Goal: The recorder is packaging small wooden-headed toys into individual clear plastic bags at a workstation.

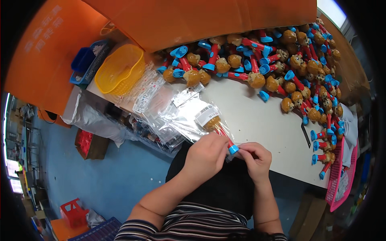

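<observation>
At the table's front edge, a see-through plastic bag (188, 110) holds a toy figure (222, 131) with a brown head, a red stick-like body and a blue base. The head lies toward the far end of the bag, under a printed white label, and the blue base points at me. My left hand (206, 156) is closed on the bag beside the red body, its fingertips pinched. With thumb and forefinger, my right hand (257, 157) pinches the bag's near end next to the blue base. My fingers hide part of this end.
Many similar toy figures (257, 79) are heaped along the table's (257, 124) back and right side. Stacked flat bags (150, 100) and a yellow basket (116, 74) lie left. A pink basket (333, 188) hangs at the right edge; a dark flat strip (306, 135) lies nearby.
</observation>
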Demonstrator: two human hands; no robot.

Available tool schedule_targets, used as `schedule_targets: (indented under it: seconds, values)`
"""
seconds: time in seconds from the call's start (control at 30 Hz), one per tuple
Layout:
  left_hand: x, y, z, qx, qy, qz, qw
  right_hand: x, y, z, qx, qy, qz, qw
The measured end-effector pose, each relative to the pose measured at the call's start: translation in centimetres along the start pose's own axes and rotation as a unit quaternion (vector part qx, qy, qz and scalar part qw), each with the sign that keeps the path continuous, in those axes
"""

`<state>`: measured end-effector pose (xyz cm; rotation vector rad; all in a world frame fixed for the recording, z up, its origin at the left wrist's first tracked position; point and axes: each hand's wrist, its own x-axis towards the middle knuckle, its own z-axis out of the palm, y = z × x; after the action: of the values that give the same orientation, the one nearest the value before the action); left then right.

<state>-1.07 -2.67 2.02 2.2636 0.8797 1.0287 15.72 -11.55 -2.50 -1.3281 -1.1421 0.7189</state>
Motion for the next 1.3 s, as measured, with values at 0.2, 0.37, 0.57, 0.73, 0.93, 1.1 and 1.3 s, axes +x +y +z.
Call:
schedule_targets:
  seconds: [0.2,0.37,0.57,0.73,0.93,1.1,1.3]
  values:
    - [-0.8,1.1,0.9,0.009,-0.031,0.029,0.999,0.5,0.0,1.4,-0.121,0.052,-0.028,0.991]
    - [-1.4,0.3,0.4,0.021,-0.037,0.004,0.999,1.5,-0.9,3.1,-0.203,0.003,-0.075,0.976]
    - [-2.1,-0.2,-0.1,0.046,-0.032,-0.006,0.998,2.8,0.0,4.5,-0.221,0.008,-0.104,0.970]
    - [-2.9,-1.4,-0.7,0.064,0.020,-0.018,0.998,2.9,-1.9,5.3,-0.188,-0.018,-0.019,0.982]
    - [-3.8,-1.3,-1.6,0.083,0.047,-0.084,0.992,3.3,-2.6,2.9,0.004,-0.113,0.215,0.970]
    - [-3.0,-2.3,-1.3,0.129,0.029,-0.078,0.988,3.2,-2.8,3.3,0.106,-0.118,0.331,0.930]
    - [-3.6,-1.0,-1.1,0.058,0.065,0.000,0.996,2.8,-3.0,3.3,0.133,-0.112,0.340,0.924]
